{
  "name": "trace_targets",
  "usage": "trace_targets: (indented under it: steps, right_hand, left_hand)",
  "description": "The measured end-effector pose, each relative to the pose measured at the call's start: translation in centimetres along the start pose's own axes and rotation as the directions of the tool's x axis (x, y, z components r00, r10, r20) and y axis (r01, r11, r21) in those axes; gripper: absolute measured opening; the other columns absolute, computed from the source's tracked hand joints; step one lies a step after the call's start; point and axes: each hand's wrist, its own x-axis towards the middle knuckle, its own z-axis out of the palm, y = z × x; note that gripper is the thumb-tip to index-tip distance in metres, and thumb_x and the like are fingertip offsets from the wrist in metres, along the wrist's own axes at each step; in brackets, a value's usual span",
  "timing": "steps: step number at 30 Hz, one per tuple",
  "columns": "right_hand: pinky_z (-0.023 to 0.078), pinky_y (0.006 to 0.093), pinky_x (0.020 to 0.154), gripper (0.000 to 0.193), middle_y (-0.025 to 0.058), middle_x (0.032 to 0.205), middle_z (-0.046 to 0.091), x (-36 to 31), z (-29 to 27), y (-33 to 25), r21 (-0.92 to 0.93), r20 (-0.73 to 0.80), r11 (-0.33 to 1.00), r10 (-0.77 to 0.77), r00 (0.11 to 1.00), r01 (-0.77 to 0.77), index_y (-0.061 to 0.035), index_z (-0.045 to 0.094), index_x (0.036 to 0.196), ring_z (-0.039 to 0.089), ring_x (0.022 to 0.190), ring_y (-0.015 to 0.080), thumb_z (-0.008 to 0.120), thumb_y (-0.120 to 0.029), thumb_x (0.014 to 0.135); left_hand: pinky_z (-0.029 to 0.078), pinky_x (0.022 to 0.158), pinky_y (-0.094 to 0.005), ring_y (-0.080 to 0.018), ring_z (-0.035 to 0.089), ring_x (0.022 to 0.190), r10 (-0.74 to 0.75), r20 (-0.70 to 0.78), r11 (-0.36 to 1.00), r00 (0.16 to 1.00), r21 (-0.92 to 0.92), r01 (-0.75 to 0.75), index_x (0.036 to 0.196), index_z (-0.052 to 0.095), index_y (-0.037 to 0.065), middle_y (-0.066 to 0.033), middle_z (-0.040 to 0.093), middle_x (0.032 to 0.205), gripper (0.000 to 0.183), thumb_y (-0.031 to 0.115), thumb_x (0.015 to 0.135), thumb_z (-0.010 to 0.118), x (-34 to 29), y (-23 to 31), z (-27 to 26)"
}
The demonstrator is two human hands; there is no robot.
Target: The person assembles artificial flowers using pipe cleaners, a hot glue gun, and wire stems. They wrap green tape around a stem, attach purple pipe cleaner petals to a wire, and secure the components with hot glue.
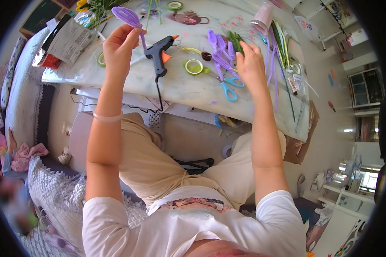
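Bright light, strong edge distortion.

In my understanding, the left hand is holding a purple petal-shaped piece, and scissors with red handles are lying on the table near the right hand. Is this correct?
Not quite: the scissors have blue handles, as the head view shows. They do lie on the table near the right hand, and the left hand holds a purple petal-shaped piece.
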Motion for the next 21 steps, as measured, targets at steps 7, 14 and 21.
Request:
trace_targets:
  steps: [7, 14, 21]
  right_hand:
    - [0.05, 0.0367, 0.068, 0.05, 0.0213, 0.094, 0.056, 0.8, 2.6, -16.8, 0.204, 0.413, 0.972, 0.026, 0.911, -0.12, 0.0069, 0.053, 0.101, 0.061, 0.082, 0.0288, 0.066, -0.035, 0.078]
    - [0.052, 0.0341, 0.075, 0.045, 0.0256, 0.101, 0.054, 2.9, 6.9, -19.5, 0.04, 0.657, 0.99, 0.076, 0.75, -0.135, 0.0133, 0.051, 0.098, 0.059, 0.089, 0.0334, 0.067, -0.019, 0.071]
    - [0.049, 0.0322, 0.068, 0.036, 0.0139, 0.092, 0.058, -0.8, 2.5, -15.2, 0.578, 0.133, 0.802, 0.086, 0.987, -0.148, 0.0024, 0.051, 0.096, 0.059, 0.076, 0.0241, 0.067, -0.011, 0.067]
  left_hand:
    - [0.042, 0.058, -0.0193, -0.0058, 0.053, 0.066, -0.049, -0.167, 0.985, 0.985, 0.154, 0.075, 0.093, 0.062, -0.003, -0.0024, 0.063, 0.079, 0.017, 0.007, 0.08, 0.065, -0.6, -2.9, -5.6]
    - [0.044, 0.058, -0.0191, -0.0071, 0.055, 0.064, -0.022, -0.175, 0.979, 0.984, 0.197, 0.057, 0.093, 0.063, -0.004, -0.0036, 0.063, 0.076, 0.019, 0.007, 0.079, 0.067, 0.1, -1.6, -8.6]
    - [0.047, 0.059, -0.0204, -0.0084, 0.058, 0.065, -0.04, -0.022, 0.997, 0.999, 0.07, 0.041, 0.094, 0.064, -0.005, -0.0056, 0.064, 0.076, 0.017, 0.005, 0.081, 0.064, -0.5, -0.3, -8.3]
